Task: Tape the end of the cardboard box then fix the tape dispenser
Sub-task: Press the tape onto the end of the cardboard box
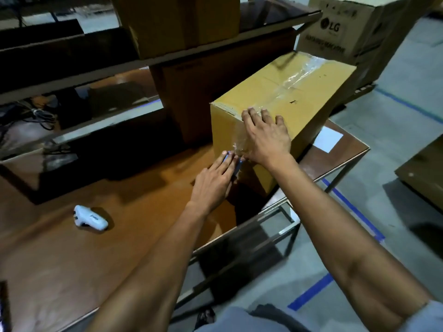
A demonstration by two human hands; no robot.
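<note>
The brown wooden work table (72, 248) carries all task items. The yellow-brown rectangular cardboard box (282, 101) stands on the table's right end, its long top seam covered by a strip of clear glossy packing tape (291, 79) that runs over the near top edge and down the near end face.

Behind the box, a grey metal shelf rack (96, 70) holds a second plain cardboard carton (177, 22). Beyond the box's far right corner stands a large printed carton marked LG (354, 27) on the grey concrete floor (395, 144), which bears blue tape lines.

The right hand (265, 134) lies flat on the near end face of the box, fingers straight and spread, fingertips reaching over the top edge onto the tape. It grips nothing.

The left hand (213, 180) is just below and left of the right hand, at the lower part of the same end face. Its fingers are extended over a blue tape dispenser (236, 167), mostly hidden beneath them; whether the thumb wraps it cannot be told.

A white handheld plastic device (90, 218) lies on the table, well left of the box.
</note>
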